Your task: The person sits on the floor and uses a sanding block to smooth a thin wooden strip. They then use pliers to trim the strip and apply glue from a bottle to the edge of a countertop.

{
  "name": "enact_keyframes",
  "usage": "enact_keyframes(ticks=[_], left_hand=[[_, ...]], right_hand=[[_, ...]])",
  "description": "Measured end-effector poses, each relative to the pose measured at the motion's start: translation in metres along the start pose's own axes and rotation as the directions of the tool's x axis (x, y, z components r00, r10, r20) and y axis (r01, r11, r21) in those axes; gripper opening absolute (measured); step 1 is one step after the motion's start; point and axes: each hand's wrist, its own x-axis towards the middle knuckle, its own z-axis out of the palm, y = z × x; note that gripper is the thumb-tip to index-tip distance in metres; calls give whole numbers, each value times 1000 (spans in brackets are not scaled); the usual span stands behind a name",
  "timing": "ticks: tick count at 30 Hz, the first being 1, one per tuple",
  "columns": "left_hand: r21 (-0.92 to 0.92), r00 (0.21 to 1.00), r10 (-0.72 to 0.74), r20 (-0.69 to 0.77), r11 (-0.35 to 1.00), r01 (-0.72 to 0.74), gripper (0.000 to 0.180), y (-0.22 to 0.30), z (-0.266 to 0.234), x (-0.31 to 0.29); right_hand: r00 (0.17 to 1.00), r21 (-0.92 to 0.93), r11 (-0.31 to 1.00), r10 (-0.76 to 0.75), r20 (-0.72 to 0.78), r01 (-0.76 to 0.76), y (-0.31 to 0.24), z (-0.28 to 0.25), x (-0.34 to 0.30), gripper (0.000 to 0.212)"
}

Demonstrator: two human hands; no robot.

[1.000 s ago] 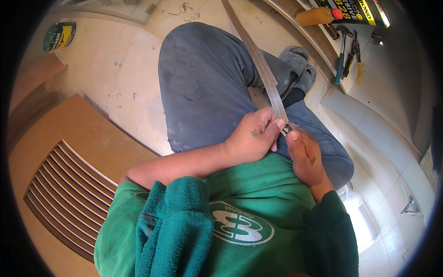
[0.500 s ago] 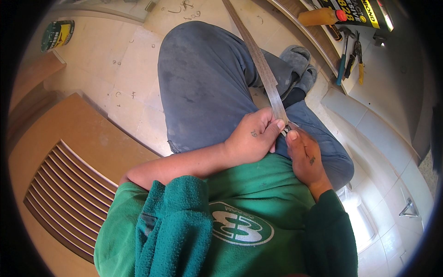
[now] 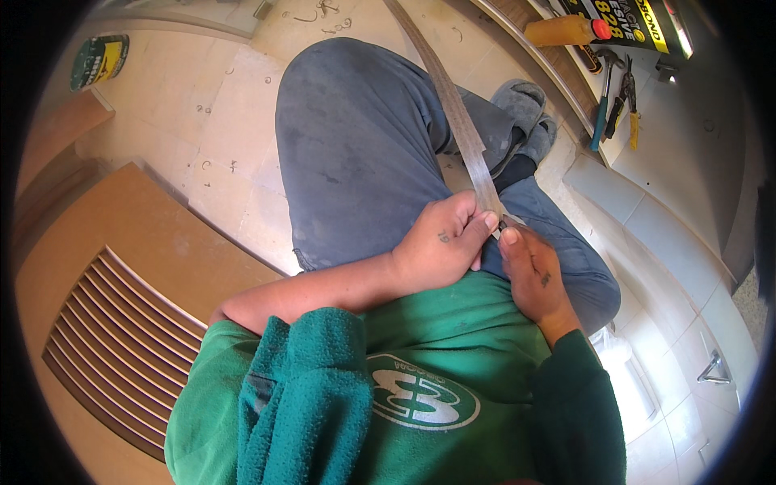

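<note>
A long, thin wood-grain strip point(image 3: 457, 121) runs from the far edge down across my lap, with a step in its right edge partway along. My left hand point(image 3: 443, 241) is closed on its near end, thumb pressed on top. Close against that thumb, my right hand point(image 3: 533, 271) is closed in a pinch around a small dark piece point(image 3: 503, 225) at the strip's end. Most of that piece is hidden by the fingers, so its kind does not show. Both hands are held just above my lap, in front of the green shirt.
A louvred wooden panel point(image 3: 174, 242) lies at my left. A tin point(image 3: 100, 61) stands far left, near curled shavings point(image 3: 204, 109). At the far right are a bottle with a red cap point(image 3: 559, 31), a large black can point(image 3: 647, 24), a hammer point(image 3: 603, 97) and pliers point(image 3: 630, 105).
The strip's far part has shifted slightly left and bends a little more. My right thumb has moved slightly, and less of the dark piece shows. Both hands keep their hold.
</note>
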Motion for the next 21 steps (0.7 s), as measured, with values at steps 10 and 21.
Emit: enact_keyframes(ticks=[10,21], left_hand=[[-17,999,33,-31,999,-34,21,-1,0,2],[-141,1000,13,7,990,-12,21,-3,0,5]], right_hand=[[1000,5,1000,6,9,-6,-2,0,4,41],[1000,54,998,-15,28,13,0,-4,4,45]])
